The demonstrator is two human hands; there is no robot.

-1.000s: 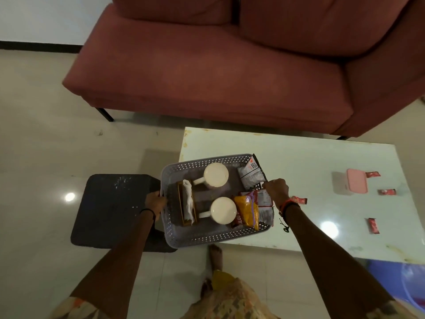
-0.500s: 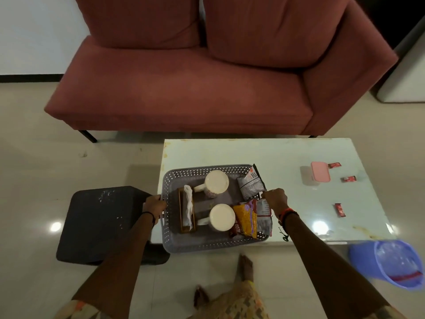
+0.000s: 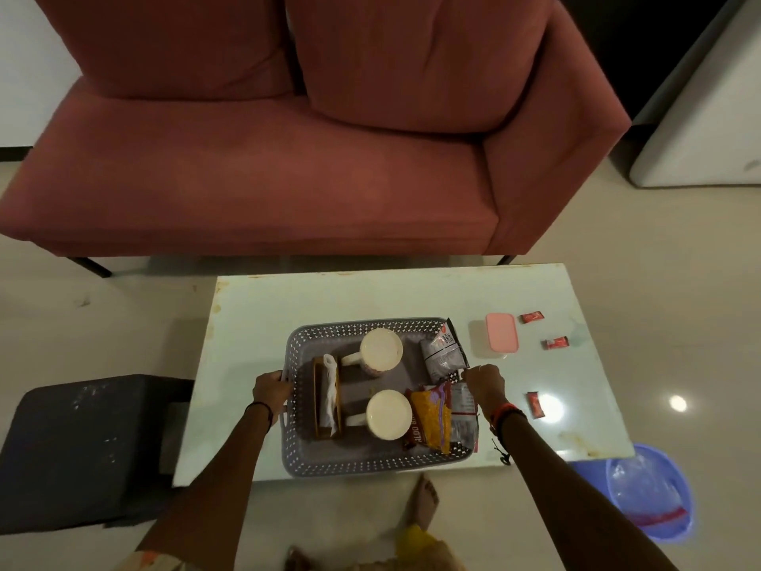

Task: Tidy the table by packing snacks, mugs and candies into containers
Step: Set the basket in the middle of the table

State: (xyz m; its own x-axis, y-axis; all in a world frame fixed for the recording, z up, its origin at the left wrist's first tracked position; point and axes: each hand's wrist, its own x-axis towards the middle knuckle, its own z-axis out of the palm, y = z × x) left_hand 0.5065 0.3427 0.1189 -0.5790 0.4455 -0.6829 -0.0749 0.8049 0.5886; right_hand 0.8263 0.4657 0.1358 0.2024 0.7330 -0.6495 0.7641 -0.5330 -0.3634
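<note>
We hold the basket [image 3: 370,467] on the counter [image 3: 247,323], left hand [image 3: 269,391] at 9 o'clock, right hand [image 3: 486,383] at 3, fingers clenched on its rims. We should keep it level so the mugs [image 3: 381,352] don't tip. Candies [image 3: 535,403] wait at 3 o'clock.

A grey perforated basket [image 3: 372,463] sits on the near part of a pale table [image 3: 288,298], gripped at its left rim by the left hand [image 3: 269,387] and at its right rim by the right hand [image 3: 486,383]. Inside stand two cream mugs [image 3: 381,351] with snack packets [image 3: 442,356] to their right. A pink-lidded box [image 3: 500,333] and three red candies [image 3: 556,343] lie further right. A red sofa [image 3: 288,179] stands beyond.
</note>
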